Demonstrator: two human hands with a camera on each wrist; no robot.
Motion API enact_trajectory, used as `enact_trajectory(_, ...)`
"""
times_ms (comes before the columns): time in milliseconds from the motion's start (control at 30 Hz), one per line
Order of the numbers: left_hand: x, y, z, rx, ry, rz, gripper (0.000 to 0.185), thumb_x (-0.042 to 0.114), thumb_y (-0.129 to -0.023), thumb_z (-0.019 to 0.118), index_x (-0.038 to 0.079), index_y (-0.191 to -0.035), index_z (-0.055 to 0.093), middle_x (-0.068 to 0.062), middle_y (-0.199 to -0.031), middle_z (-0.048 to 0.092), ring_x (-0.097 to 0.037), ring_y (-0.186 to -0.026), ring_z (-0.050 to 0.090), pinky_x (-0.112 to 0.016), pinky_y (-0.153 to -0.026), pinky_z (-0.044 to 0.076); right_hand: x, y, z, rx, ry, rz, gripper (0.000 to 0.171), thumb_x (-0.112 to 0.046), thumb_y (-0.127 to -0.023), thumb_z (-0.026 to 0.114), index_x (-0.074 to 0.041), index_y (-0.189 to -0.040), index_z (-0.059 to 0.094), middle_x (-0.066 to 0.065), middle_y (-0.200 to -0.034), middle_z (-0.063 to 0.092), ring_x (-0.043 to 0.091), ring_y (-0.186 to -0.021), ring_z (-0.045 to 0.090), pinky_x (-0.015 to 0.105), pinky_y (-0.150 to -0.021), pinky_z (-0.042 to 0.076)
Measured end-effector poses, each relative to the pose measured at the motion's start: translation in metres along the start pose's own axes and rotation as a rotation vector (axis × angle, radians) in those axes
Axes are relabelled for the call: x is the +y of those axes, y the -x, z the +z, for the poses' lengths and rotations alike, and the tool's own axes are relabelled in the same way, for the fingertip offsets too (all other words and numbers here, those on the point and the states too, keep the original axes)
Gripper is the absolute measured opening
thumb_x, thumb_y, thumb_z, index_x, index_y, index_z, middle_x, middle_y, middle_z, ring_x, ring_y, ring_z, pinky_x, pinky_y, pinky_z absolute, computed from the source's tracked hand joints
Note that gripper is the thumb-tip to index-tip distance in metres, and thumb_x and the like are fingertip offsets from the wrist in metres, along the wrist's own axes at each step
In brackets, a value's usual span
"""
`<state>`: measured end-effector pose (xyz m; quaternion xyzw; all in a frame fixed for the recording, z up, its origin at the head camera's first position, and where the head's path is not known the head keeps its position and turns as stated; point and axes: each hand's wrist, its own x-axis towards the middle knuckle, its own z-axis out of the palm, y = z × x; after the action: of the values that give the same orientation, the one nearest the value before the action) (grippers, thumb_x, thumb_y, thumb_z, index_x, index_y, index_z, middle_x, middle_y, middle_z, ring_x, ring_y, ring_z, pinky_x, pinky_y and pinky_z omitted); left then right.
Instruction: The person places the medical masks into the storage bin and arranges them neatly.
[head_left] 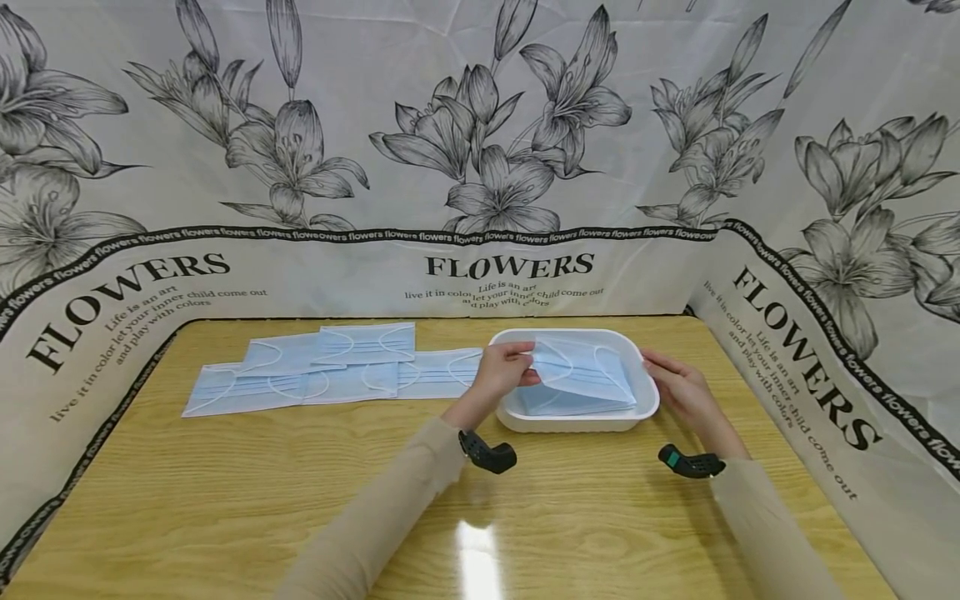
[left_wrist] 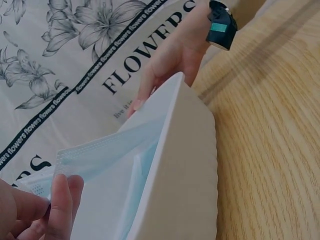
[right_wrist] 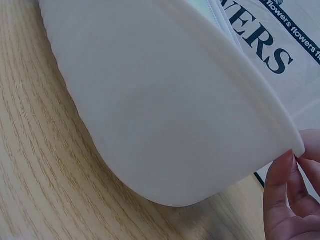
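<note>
A white plastic tray (head_left: 573,422) stands on the wooden table, right of centre. Blue face masks (head_left: 581,379) lie in it. My left hand (head_left: 525,367) pinches the left edge of the top mask (left_wrist: 110,170), which is lifted and slants over the tray; finger and thumb (left_wrist: 52,200) meet on its corner. My right hand (head_left: 660,371) rests against the tray's right rim with fairly straight fingers (right_wrist: 290,200) and holds nothing. The tray's outer wall (right_wrist: 165,110) fills the right wrist view.
Several more blue masks (head_left: 330,371) lie overlapping in a row on the table (head_left: 225,500) left of the tray. A flower-printed cloth screen (head_left: 510,275) walls the table at the back and both sides.
</note>
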<state>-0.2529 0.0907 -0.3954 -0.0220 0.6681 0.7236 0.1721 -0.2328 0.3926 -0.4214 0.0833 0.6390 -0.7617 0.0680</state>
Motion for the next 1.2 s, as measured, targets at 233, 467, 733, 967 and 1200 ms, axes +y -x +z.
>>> enact_trajectory(233, -0.003, -0.0016, 0.0071, 0.0, 0.017, 0.001, 0.032, -0.001, -0.095, 0.052, -0.001, -0.127, 0.06, -0.019, -0.094, 0.068, -0.008, -0.059, 0.06, -0.025, -0.068, 0.059, -0.0015, 0.0004, 0.0, 0.004, -0.012, 0.009, 0.026, -0.007, -0.094, 0.06, -0.025, -0.106, 0.074, -0.02, -0.097, 0.07, -0.006, -0.091, 0.064, 0.012, -0.077, 0.053)
enact_trajectory(467, -0.0052, -0.0012, 0.0064, -0.012, -0.005, 0.014, 0.031, 0.0, -0.096, 0.053, -0.001, -0.126, 0.061, -0.021, -0.093, 0.069, -0.008, -0.06, 0.061, -0.028, -0.068, 0.059, -0.0032, 0.0, 0.001, 0.024, 0.019, 0.025, 0.024, -0.011, -0.093, 0.062, -0.025, -0.11, 0.073, -0.022, -0.097, 0.07, -0.007, -0.092, 0.064, 0.011, -0.079, 0.052)
enact_trajectory(733, -0.005, 0.0015, 0.0073, -0.018, -0.05, 0.051, 0.029, 0.0, -0.095, 0.055, 0.0, -0.122, 0.064, -0.02, -0.096, 0.071, -0.008, -0.057, 0.061, -0.025, -0.063, 0.059, -0.0007, 0.0, 0.0004, 0.022, 0.031, 0.017, 0.024, -0.012, -0.094, 0.062, -0.026, -0.11, 0.073, -0.023, -0.097, 0.069, -0.008, -0.093, 0.063, 0.01, -0.079, 0.052)
enact_trajectory(967, -0.0036, 0.0038, 0.0084, 0.022, -0.139, 0.116, 0.026, -0.001, -0.091, 0.06, 0.001, -0.116, 0.068, -0.018, -0.09, 0.072, -0.007, -0.053, 0.06, -0.039, -0.072, 0.06, -0.0017, 0.0017, 0.0004, 0.018, 0.047, 0.025, 0.022, -0.014, -0.093, 0.063, -0.026, -0.109, 0.073, -0.022, -0.098, 0.069, -0.008, -0.093, 0.062, 0.01, -0.078, 0.052)
enact_trajectory(1200, -0.0021, 0.0038, 0.0086, 0.041, -0.199, 0.14, 0.025, 0.0, -0.091, 0.061, 0.001, -0.114, 0.069, -0.016, -0.089, 0.072, -0.007, -0.053, 0.061, -0.032, -0.065, 0.06, -0.0033, 0.0022, 0.0004, 0.031, 0.055, 0.046, 0.021, -0.016, -0.093, 0.064, -0.028, -0.108, 0.073, -0.023, -0.098, 0.068, -0.008, -0.093, 0.063, 0.011, -0.078, 0.052)
